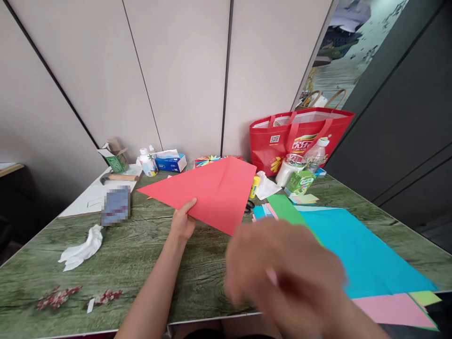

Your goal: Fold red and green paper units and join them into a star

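You are sitting in what looks like an office or meeting room used as a craft corner. Plain panelled walls [183, 70] with dark seams rise behind your worktop [141, 254], and a dark cabinet front [406, 117] closes the right side. Over the worktop are a red paper sheet [219, 193], blue paper [360, 254], a glue stick [254, 186], a tissue box [171, 163] and a red shopping bag [282, 146].

Room between tissue [81, 247] and paper stack [363, 256]
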A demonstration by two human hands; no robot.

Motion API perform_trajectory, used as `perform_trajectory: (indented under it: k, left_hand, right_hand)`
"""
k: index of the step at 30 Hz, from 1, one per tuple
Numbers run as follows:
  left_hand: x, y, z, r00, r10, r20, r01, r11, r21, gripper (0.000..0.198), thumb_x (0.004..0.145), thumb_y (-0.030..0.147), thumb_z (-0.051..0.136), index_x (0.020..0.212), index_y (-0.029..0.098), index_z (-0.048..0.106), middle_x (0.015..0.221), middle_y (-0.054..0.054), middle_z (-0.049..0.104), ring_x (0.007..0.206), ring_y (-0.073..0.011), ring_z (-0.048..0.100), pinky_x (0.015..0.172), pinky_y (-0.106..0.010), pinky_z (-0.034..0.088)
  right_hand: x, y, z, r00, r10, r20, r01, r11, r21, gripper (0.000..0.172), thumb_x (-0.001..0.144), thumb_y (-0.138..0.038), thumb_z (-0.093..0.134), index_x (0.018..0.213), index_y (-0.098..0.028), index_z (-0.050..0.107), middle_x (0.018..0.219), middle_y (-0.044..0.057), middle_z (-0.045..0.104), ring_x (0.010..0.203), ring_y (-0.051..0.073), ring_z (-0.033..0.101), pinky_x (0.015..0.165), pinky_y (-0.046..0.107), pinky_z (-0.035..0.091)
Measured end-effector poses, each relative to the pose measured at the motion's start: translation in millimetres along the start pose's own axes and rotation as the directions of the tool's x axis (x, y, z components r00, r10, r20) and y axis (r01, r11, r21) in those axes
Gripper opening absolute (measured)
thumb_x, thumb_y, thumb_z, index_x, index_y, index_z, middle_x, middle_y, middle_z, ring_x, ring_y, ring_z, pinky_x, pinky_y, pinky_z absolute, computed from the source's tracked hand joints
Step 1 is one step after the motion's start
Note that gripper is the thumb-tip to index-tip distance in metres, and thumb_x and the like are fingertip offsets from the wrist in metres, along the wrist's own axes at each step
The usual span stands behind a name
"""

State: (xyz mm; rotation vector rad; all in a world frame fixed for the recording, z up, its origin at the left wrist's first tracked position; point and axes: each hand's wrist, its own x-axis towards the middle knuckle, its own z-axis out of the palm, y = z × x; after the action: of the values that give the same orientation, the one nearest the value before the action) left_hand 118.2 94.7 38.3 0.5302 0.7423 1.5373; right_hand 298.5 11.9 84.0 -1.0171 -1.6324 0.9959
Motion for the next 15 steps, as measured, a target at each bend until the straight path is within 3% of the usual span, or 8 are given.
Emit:
perform_trajectory:
  k: [1, 2, 3, 5, 7, 9, 12, 15]
  left_hand:
    - [0, 1, -0.7, 1.0, 0.001, 0.022, -0.002, 1.0, 0.011, 0.026, 0.064, 0.009, 0.067, 0.089, 0.015, 0.065, 0.079, 0.001, 0.07, 0.071, -0.0143, 0.063, 0.068, -0.024, 0.05]
    - [-1, 2, -1.5, 0.999, 0.002, 0.043, -0.003, 1.0, 0.018, 0.028, 0.063, 0.01, 0.069, 0.089, 0.015, 0.065, 0.082, 0.0, 0.07, 0.073, -0.0152, 0.064, 0.069, -0.025, 0.05]
    - [-1, 2, -2.4, 0.998, 0.0, 0.062, -0.002, 1.0, 0.027, 0.03, 0.061, 0.01, 0.071, 0.09, 0.015, 0.064, 0.085, 0.0, 0.07, 0.074, -0.0163, 0.064, 0.07, -0.026, 0.05]
    - [-1, 3, -4.2, 0.995, -0.006, 0.101, -0.001, 0.998, 0.061, 0.036, 0.057, 0.013, 0.074, 0.092, 0.015, 0.064, 0.09, -0.002, 0.07, 0.077, -0.0186, 0.064, 0.071, -0.03, 0.05]
    - [-2, 3, -5.7, 0.989, -0.026, 0.149, 0.01, 0.994, 0.112, 0.04, 0.055, 0.015, 0.076, 0.093, 0.015, 0.063, 0.093, -0.005, 0.069, 0.079, -0.0209, 0.064, 0.073, -0.033, 0.05]
    - [-3, 3, -6.6, 0.982, -0.052, 0.18, 0.025, 0.989, 0.146, 0.042, 0.055, 0.016, 0.076, 0.094, 0.015, 0.063, 0.095, -0.006, 0.069, 0.082, -0.022, 0.064, 0.076, -0.034, 0.05]
    - [-5, 5, -6.1, 0.979, -0.063, 0.193, 0.031, 0.986, 0.163, 0.044, 0.057, 0.016, 0.075, 0.098, 0.015, 0.061, 0.098, -0.007, 0.068, 0.086, -0.0222, 0.063, 0.078, -0.034, 0.049]
    - [-6, 7, -5.5, 0.977, -0.049, 0.209, 0.019, 0.989, 0.145, 0.042, 0.062, 0.021, 0.074, 0.101, 0.017, 0.06, 0.104, -0.007, 0.067, 0.092, -0.0229, 0.062, 0.08, -0.034, 0.049]
  right_hand:
    - [9, -22, -11, 0.998, -0.056, 0.014, 0.056, 0.997, -0.045, 0.023, 0.075, -0.051, 0.052, 0.081, -0.034, 0.066, 0.081, 0.001, 0.067, 0.088, 0.02, 0.06, 0.076, 0.035, 0.044]
    - [22, -39, -20, 0.981, -0.181, 0.071, 0.192, 0.958, -0.211, 0.021, 0.078, -0.044, 0.051, 0.084, -0.031, 0.066, 0.086, 0.001, 0.066, 0.09, 0.02, 0.058, 0.08, 0.036, 0.043]
    - [37, -51, -28, 0.948, -0.311, 0.07, 0.314, 0.877, -0.363, 0.02, 0.08, -0.039, 0.05, 0.086, -0.029, 0.066, 0.091, 0.002, 0.066, 0.093, 0.022, 0.057, 0.085, 0.038, 0.04]
    - [73, -56, -41, 0.91, -0.406, 0.081, 0.373, 0.717, -0.589, 0.022, 0.081, -0.03, 0.05, 0.096, -0.024, 0.064, 0.102, 0.004, 0.064, 0.103, 0.024, 0.052, 0.089, 0.04, 0.036]
    - [105, -44, -49, 0.912, -0.382, 0.148, 0.366, 0.597, -0.714, 0.021, 0.077, -0.028, 0.056, 0.095, -0.022, 0.065, 0.097, 0.005, 0.065, 0.103, 0.026, 0.051, 0.087, 0.038, 0.036]
    - [128, -28, -53, 0.937, -0.269, 0.225, 0.343, 0.564, -0.752, 0.018, 0.074, -0.031, 0.061, 0.088, -0.022, 0.066, 0.088, 0.005, 0.066, 0.09, 0.024, 0.056, 0.077, 0.032, 0.038]
    - [142, -15, -54, 0.935, -0.123, 0.333, 0.335, 0.614, -0.715, 0.013, 0.07, -0.032, 0.063, 0.066, -0.02, 0.064, 0.064, -0.001, 0.061, 0.06, 0.015, 0.052, 0.059, 0.025, 0.035]
    - [143, -18, -53, 0.903, -0.075, 0.422, 0.348, 0.701, -0.622, 0.022, 0.072, -0.032, 0.06, 0.054, -0.018, 0.057, 0.051, -0.005, 0.05, 0.049, 0.009, 0.039, 0.05, 0.023, 0.027]
